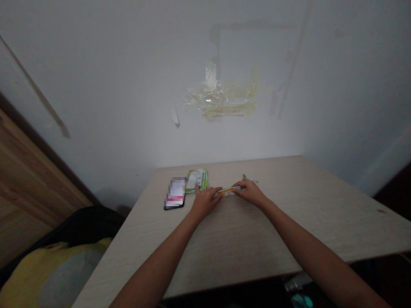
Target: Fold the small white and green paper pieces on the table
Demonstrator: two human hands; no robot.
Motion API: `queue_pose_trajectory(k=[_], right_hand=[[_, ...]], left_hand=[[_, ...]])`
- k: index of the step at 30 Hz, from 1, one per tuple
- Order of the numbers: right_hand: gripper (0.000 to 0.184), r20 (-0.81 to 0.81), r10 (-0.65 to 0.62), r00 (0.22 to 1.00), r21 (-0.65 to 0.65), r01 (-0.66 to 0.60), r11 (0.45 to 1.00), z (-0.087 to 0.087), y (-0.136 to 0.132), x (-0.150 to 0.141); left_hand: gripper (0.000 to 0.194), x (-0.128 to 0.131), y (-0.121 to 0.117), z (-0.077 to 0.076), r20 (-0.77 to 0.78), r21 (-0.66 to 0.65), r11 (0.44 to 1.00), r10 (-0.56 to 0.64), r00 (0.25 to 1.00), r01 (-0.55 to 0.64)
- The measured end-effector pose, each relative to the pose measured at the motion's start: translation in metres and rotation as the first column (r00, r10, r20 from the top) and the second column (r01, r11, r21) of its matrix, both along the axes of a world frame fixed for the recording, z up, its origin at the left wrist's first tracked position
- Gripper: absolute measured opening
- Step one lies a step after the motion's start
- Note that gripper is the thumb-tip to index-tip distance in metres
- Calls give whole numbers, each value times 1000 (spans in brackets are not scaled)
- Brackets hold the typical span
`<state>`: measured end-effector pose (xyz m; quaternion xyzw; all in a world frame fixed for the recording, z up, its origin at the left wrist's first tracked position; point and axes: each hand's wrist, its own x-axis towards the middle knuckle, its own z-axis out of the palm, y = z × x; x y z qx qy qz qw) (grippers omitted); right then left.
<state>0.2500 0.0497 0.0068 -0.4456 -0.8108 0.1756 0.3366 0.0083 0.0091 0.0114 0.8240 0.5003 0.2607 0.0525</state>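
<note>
Both hands meet over the table around a thin, pale wrapper with a yellow strip. My left hand pinches its left end, fingers bent and pressed together. At the other end, my right hand grips it between thumb and fingers. The wrapper's ends are hidden by my fingers, and it is too small to make out its contents. Just beyond my left hand lies a green-and-white packet. A small green and clear scrap lies behind my right hand.
A phone with a lit, blurred screen lies left of the green packet. The pale wooden table runs back to a wall with old clear tape. A yellow and grey cushion-like thing sits at the lower left.
</note>
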Motion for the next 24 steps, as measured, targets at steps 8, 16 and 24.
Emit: queue_pose_trajectory(k=[8,16,24], right_hand=[[39,-135,-8,991,0,9,1000,-13,4,-7],[21,-111,109,988,106,-97,990,-20,6,-11],[18,18,87,996,141,-89,986,-23,7,-11]], left_hand=[[36,4,8,-4,-28,65,998,28,999,-27],[18,4,11,-6,-61,70,997,-19,998,23],[23,0,9,-8,-62,34,999,-33,998,35]])
